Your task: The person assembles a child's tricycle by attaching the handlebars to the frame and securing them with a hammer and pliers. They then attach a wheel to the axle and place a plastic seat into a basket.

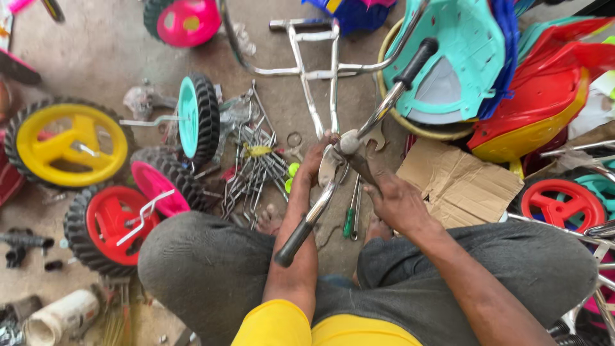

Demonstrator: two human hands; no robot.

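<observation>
Nearest you are your own knees in grey trousers (211, 269) and the yellow hem of your shirt (320, 327), with both forearms reaching out between them. Your left hand (315, 160) is closed around the middle of a chrome handlebar (359, 138), at the clamp where it meets the chrome frame (317, 70) lying on the concrete floor (96, 51). Your right hand (397, 202) grips a dark tool (364, 168) whose tip sits right at that same clamp; what kind of tool it is you cannot tell. The bar's black grips point one toward your lap (293, 240), one toward the teal seat (458, 57). Left of your hands lie loose metal rods (253, 166), then small wheels: teal (197, 117), pink (160, 181), red (106, 221) and yellow (70, 142). A cardboard sheet (458, 186) lies just right of your right hand.
</observation>
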